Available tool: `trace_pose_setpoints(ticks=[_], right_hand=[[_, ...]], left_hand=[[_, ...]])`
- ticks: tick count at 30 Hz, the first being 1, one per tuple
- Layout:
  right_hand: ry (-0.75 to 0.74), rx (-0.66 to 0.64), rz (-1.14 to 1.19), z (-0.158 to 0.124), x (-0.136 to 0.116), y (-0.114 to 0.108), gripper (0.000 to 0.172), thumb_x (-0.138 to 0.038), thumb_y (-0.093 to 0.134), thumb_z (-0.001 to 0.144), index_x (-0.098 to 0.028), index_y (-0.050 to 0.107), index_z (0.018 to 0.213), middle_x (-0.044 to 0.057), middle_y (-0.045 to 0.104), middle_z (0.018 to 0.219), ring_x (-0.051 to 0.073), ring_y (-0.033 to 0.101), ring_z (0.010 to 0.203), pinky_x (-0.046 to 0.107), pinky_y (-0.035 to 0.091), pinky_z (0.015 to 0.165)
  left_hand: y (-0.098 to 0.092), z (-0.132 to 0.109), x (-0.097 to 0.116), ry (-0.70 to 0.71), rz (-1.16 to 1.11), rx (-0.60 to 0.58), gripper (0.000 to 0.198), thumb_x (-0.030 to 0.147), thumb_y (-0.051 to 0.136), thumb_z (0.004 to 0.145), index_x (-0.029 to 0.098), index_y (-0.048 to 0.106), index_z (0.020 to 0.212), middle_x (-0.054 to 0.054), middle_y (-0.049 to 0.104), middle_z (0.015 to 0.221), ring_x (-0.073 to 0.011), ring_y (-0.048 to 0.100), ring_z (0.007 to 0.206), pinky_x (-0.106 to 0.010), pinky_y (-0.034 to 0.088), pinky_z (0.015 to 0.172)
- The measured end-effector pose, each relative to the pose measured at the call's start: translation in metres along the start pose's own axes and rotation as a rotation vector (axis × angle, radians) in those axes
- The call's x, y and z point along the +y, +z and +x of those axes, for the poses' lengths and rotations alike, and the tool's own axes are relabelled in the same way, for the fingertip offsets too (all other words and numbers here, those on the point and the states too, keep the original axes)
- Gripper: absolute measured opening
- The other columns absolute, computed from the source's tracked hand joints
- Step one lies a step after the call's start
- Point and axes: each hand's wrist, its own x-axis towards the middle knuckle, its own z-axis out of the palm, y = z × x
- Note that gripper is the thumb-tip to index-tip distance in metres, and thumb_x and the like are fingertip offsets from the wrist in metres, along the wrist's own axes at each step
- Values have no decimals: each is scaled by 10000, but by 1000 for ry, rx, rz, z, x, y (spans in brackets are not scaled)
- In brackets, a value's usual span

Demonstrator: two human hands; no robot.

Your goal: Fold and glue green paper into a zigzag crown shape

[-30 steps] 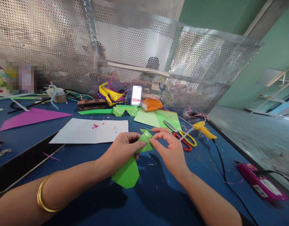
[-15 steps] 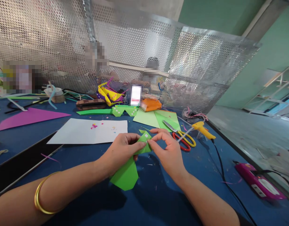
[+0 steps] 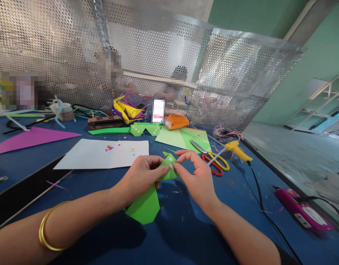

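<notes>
While you pinch the green paper [image 3: 145, 206] from both sides, watch that meeting point. Your left hand [image 3: 141, 177] is closed around the folded top, thumb on the near face. Your right hand [image 3: 197, 176] nips the same top edge between thumb and forefinger, the other fingers arched clear. The two sets of fingertips are almost touching, and the long flap hangs below the grip, its tip down by the table [image 3: 186, 232].

The risk, as I read it, is that two pinches this close can pull against each other. An uneven tug could tear the thin edge or skew the crease. A small white square [image 3: 171, 159] sits on the paper just above your fingers, and a sliding thumb could smudge or lift it.

The loose flap under your left wrist could drag on the table and twist the fold out of line.

Beyond your right knuckles lie scissors [image 3: 215, 162], blades pointing back toward the grip, and a glue gun [image 3: 238, 150] just past them. Its cord [image 3: 259, 191] trails along outside your right forearm, so a wide elbow swing might snag it. The white sheet [image 3: 103, 154] beyond your left hand is no hazard.
</notes>
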Motion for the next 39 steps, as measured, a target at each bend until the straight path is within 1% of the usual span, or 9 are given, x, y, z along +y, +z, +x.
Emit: trace_pose_setpoints(ticks=[3,6,10,13,21,26,31,35,39], right_hand=[[80,63,113,3,1,-3,96,-303,642,830,-225,624,882,32,677,1002,206,608,991,374,445,904],[156,120,163,5,1,-4,166,-344,665,814,-217,619,909,22,657,893,189,606,887,348,464,822],[292,5,305,3,1,-1,350,-381,726,759,-224,570,1030,-7,631,804,172,596,794,320,468,724],[349,-74,395,0,0,3,421,-353,741,740,-227,547,1091,-21,615,774,161,585,747,302,462,674],[309,-76,273,-1,0,5,317,-300,711,754,-214,598,1037,-30,619,734,149,574,708,298,462,680],[320,-104,342,-3,0,4,283,-322,678,786,-221,594,1037,-30,613,735,143,557,678,290,450,642],[300,-94,274,-3,0,3,287,-289,695,768,-220,603,1031,-25,615,764,151,566,733,294,450,683],[339,-118,392,-2,-1,3,289,-314,691,776,-216,603,1034,-21,626,762,145,570,709,289,451,667],[401,-92,475,0,-3,3,305,-298,713,728,-198,613,998,-18,635,743,140,576,695,282,452,667]], left_hand=[[-2,0,1,6,16,21,262,366,598,796,165,574,631,74,484,477,-59,435,434,-189,324,451],[-3,0,3,12,14,48,297,382,601,802,166,551,604,71,482,471,-56,423,430,-187,317,444],[-2,0,4,22,17,61,279,387,592,809,165,577,640,71,477,466,-63,425,432,-189,312,436],[-1,0,2,31,16,39,285,398,588,810,163,586,648,68,485,474,-65,431,435,-192,318,441],[0,-2,-1,39,62,-7,282,384,586,803,174,562,616,64,488,489,-77,450,450,-206,328,458],[-1,-1,0,21,56,-3,283,386,587,799,178,554,611,66,482,475,-78,444,440,-207,325,454],[0,0,0,9,33,-8,266,393,601,785,174,580,636,67,491,486,-77,446,441,-204,334,454],[0,0,-1,-4,-4,-3,253,392,612,776,170,602,655,66,496,496,-73,436,440,-201,335,450],[-1,0,1,-44,-69,6,236,374,617,775,170,593,660,63,495,468,-67,421,412,-194,321,435]])
